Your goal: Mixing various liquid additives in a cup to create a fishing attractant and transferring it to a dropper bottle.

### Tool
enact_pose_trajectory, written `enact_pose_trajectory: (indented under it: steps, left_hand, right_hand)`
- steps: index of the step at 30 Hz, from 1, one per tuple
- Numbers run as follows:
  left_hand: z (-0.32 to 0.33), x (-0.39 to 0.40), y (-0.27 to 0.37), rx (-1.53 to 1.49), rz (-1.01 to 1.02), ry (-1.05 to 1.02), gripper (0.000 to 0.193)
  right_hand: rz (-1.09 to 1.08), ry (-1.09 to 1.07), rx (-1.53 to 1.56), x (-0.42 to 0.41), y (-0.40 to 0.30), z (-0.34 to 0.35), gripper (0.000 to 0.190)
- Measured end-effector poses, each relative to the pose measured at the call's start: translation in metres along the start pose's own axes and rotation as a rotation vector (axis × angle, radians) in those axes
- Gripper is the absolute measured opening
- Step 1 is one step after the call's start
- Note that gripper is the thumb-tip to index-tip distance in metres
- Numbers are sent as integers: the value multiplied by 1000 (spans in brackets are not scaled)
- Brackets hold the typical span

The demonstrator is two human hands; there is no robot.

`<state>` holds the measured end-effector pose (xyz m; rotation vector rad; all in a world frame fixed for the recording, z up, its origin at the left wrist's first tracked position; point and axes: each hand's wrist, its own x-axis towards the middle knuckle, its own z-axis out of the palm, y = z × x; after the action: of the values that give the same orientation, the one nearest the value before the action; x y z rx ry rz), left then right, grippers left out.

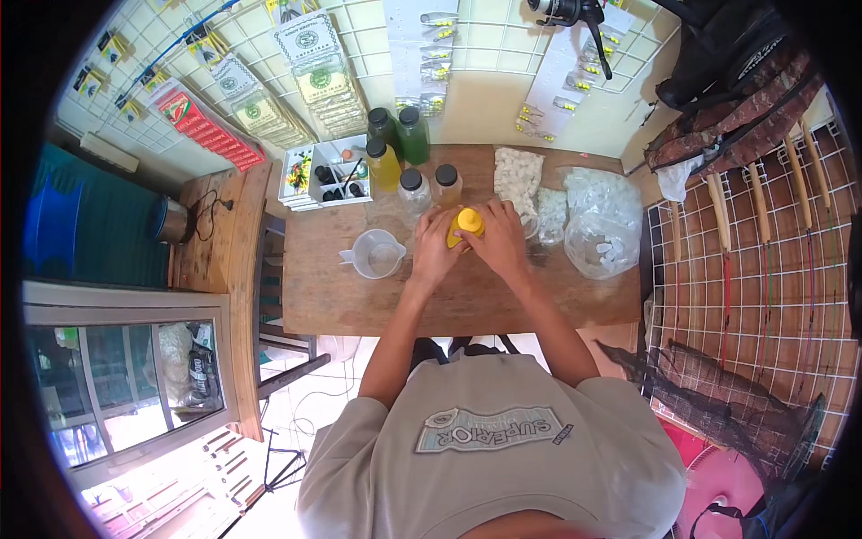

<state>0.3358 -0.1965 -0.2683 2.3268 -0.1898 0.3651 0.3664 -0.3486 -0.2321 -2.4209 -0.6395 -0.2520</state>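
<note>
Both hands are around a small yellow plastic bottle (455, 234) with a yellow cap, over the wooden table (337, 290). My left hand (434, 236) grips its left side. From the right, my right hand (500, 232) closes on it, its thumb lying across near the cap. The bottle's lower part is hidden by the fingers. Left of my left hand stands a translucent plastic measuring jug (377, 254). Just beyond my hands are a clear jar (413, 194) and a jar of pale amber content (447, 188), both dark-lidded.
Bottles of yellow liquid (384, 165) and green liquid (414, 138) stand at the back, beside a white compartment box (326, 172) of small items. Rightward lie a bag of whitish pieces (517, 176), a smaller bag (552, 214) and a large clear plastic bag (601, 215).
</note>
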Motion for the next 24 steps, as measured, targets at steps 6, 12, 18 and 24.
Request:
enact_pose_trajectory:
  steps: [6,12,18,24]
  left_hand:
    - [-2,1,-11,-17,1,26,63]
    - [-4,0,-11,2,-22,50,61]
    - [-9,-5,-14,-14,-77,20,62]
    - [-12,-5,-7,-19,-41,6,64]
  right_hand:
    - [-22,11,-7,-1,-3,7,46]
    - [-63,-4,72,0,1,8,44]
    - [-157,-58,131,1,4,5,44]
    - [-248,-64,206,-3,14,-1,47]
